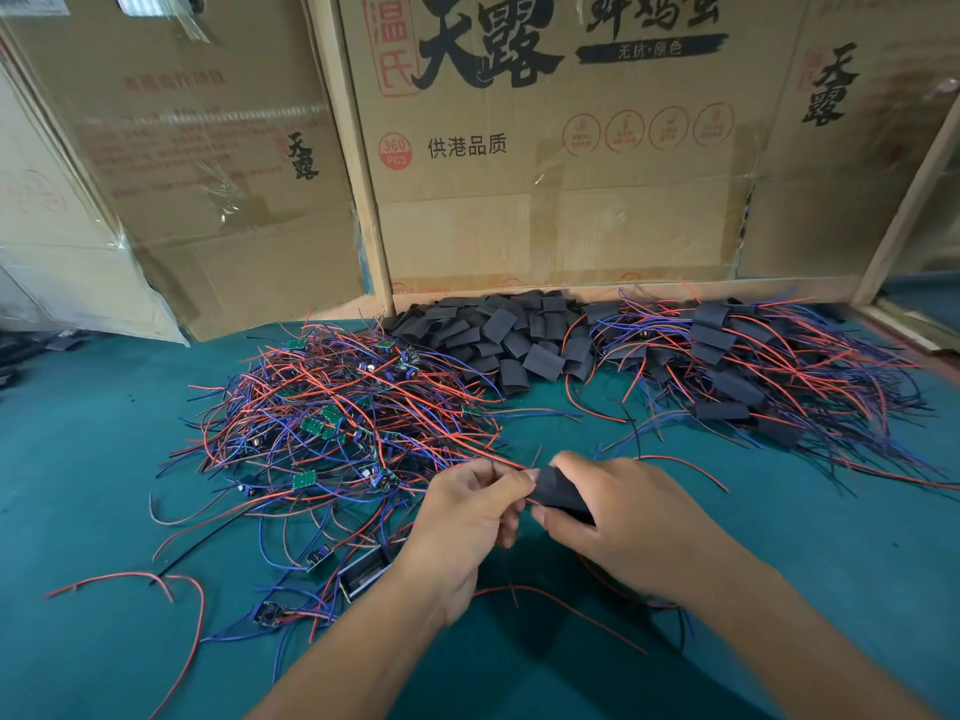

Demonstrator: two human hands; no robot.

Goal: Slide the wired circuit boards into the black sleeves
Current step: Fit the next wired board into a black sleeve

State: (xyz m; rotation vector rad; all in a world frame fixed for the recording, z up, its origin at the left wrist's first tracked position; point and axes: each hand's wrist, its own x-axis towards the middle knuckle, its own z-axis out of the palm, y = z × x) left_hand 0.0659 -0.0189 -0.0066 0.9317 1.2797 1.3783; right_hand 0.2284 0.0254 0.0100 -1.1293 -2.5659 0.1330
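Both hands meet over the teal felt table (779, 537): the right hand (618, 511) pinches a flat black sleeve (558, 491), long axis pointing up-left toward the left hand (467, 517), whose curled fingers hold red-and-blue wires at its mouth, the board hidden.

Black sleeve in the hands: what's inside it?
Interior hidden. The right hand grips the black sleeve; the left hand pinches at its open end, where red wires enter. No board is visible inside.

middle cardboard box (571, 163): 天露 | 供港品质 | 360 PCS | 无抗·原色
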